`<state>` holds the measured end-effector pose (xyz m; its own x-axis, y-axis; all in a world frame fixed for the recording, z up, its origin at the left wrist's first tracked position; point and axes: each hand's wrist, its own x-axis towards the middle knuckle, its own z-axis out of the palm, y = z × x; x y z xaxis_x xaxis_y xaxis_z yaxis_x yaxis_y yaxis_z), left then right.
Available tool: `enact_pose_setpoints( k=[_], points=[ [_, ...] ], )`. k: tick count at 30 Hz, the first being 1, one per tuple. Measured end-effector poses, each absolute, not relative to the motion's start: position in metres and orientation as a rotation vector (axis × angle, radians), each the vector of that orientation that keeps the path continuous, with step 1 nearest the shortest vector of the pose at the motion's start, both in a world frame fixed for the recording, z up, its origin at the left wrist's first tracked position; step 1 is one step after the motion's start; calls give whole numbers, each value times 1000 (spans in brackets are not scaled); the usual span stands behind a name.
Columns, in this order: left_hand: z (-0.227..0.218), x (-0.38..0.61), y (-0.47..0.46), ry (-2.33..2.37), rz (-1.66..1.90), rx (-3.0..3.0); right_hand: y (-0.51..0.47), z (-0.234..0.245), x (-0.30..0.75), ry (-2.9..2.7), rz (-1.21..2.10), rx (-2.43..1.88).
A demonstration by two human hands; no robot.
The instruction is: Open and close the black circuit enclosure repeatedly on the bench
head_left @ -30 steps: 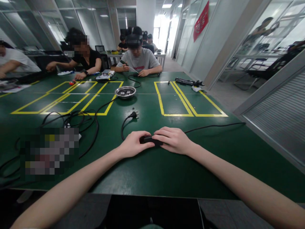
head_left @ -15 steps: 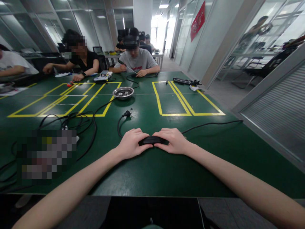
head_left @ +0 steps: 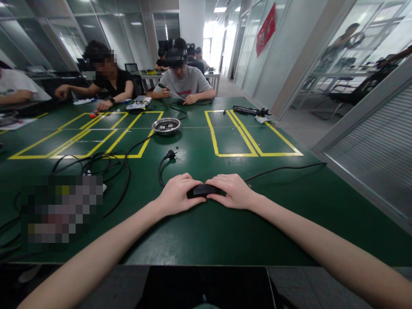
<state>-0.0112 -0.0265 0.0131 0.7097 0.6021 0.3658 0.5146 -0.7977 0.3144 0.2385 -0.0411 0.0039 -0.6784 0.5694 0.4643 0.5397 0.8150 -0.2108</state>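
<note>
While left hand (head_left: 179,194) and right hand (head_left: 233,191) clamp the black casing (head_left: 200,191), the cord (head_left: 286,167) snagging at the counter's (head_left: 322,197) right edge could dislodge it

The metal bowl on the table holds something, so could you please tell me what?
Inside the metal bowl are small silvery pieces, with darker bits beside them, too small to identify. Whatever lies under them is covered.

Wearer's hands (head_left: 176,194): 2. Black elongated piece (head_left: 198,191): 1. Pronged plug (head_left: 171,155): 1. Metal bowl (head_left: 166,131): 1. Red banner (head_left: 265,31): 1.
</note>
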Motion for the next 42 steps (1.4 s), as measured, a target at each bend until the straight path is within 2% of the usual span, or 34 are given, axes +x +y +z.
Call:
enact_pose_setpoints(
  k=[14, 32, 38, 42],
  points=[
    [11, -11, -28, 881, 707, 2730, -43, 11, 234, -2362, 24, -669],
    [15, -10, -27, 892, 674, 2629, -43, 9, 237, -2487, 153, -935],
    [15, -7, -29, 924, 638, 2439, -46, 14, 235, -2682, -117, -747],
    [14, -8, -26, 934, 695, 2340, -43, 14, 235, -2746, -255, -823]
  ],
)
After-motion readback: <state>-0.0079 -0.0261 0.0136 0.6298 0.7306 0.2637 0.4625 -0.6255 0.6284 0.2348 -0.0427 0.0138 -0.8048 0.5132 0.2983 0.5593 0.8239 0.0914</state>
